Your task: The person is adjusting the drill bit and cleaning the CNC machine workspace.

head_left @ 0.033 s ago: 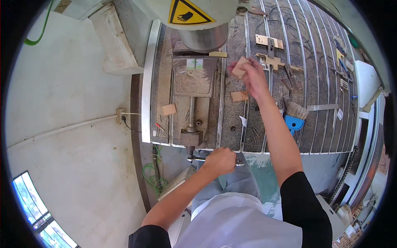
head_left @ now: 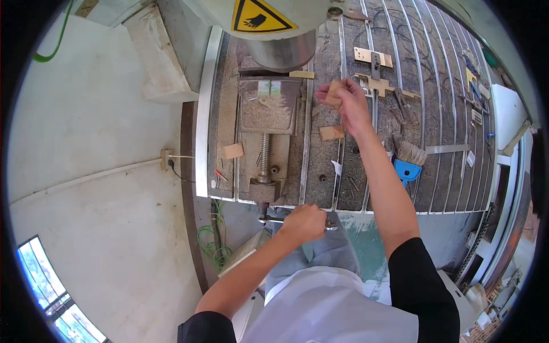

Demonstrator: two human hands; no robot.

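My left hand [head_left: 307,222] is closed around the handle of a metal wrench [head_left: 331,226] at the bench's front edge. The wrench's far end fits on the screw end of a machine vise [head_left: 264,157]. Pale chips cover the vise's sliding jaw [head_left: 264,117]. To the right of the vise, my right hand [head_left: 353,108] pinches a small, thin tan wooden piece [head_left: 334,96] above the slotted bed. A similar tan piece [head_left: 331,132] lies just below that hand, and another one [head_left: 234,150] lies left of the vise.
A machine head [head_left: 283,51] with a yellow warning sign hangs over the vise. Brass-coloured plates [head_left: 373,57] sit on the slotted bed [head_left: 366,166] beyond my right hand. A brush [head_left: 409,151] and a blue dustpan-like tool [head_left: 407,170] lie beside my right forearm.
The wooden piece in my right hand has turned and now shows a narrower face, with the fingers shifted slightly. My left hand and the wrench look unmoved.
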